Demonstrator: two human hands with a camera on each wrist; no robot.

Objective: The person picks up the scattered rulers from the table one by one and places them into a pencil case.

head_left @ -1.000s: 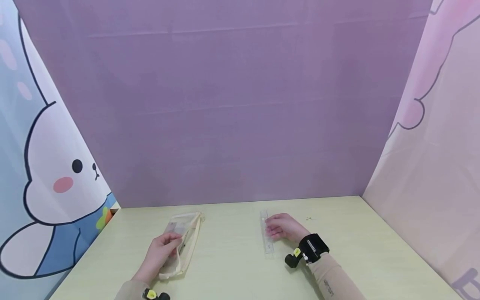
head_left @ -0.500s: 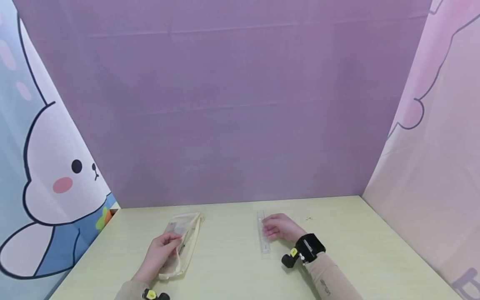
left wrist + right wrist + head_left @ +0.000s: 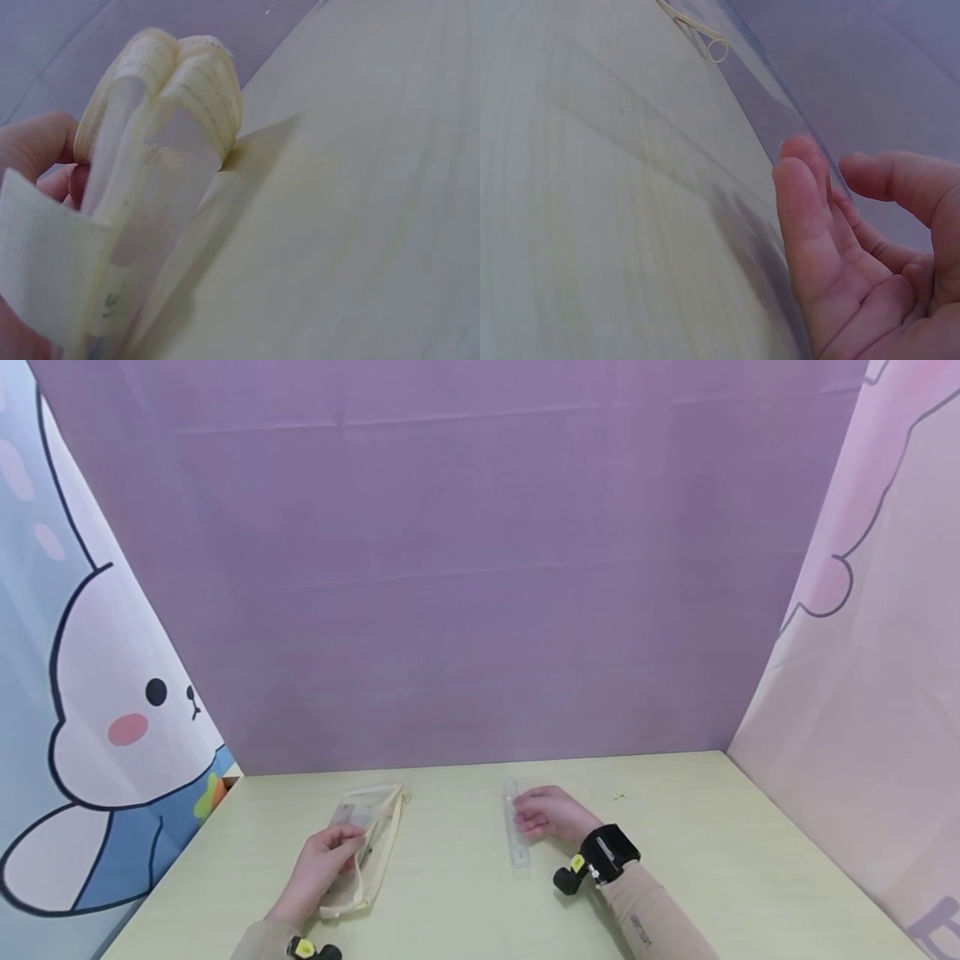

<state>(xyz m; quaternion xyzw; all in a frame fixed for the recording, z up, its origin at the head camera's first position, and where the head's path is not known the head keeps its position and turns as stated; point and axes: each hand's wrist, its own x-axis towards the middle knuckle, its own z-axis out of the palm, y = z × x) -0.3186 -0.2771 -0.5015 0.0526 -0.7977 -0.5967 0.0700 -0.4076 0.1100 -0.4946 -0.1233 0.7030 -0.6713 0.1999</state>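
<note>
A see-through pouch with a cream zip edging (image 3: 385, 847) lies at the left of the table, its mouth parted. My left hand (image 3: 322, 864) pinches the near side of its opening. Close up in the left wrist view, the zip edge (image 3: 206, 82) bends into a loop, and part of that hand is hidden behind the pouch. Right of the pouch, my right hand (image 3: 555, 816) holds a clear plastic ruler (image 3: 517, 847) between thumb and fingers, slightly above the table. In the right wrist view the ruler is almost invisible, with one long edge showing beside the fingertips.
The pale wood-grain table (image 3: 450, 893) meets a purple cloth backdrop (image 3: 480, 610) at its far edge. Printed cloths stand on both sides, a cartoon animal (image 3: 127, 693) on the left one. A tiny yellowish mark or scrap (image 3: 619, 797) lies right of the right hand.
My right hand has shifted left with the ruler, a little closer to the pouch. The left hand keeps its place on the pouch.
</note>
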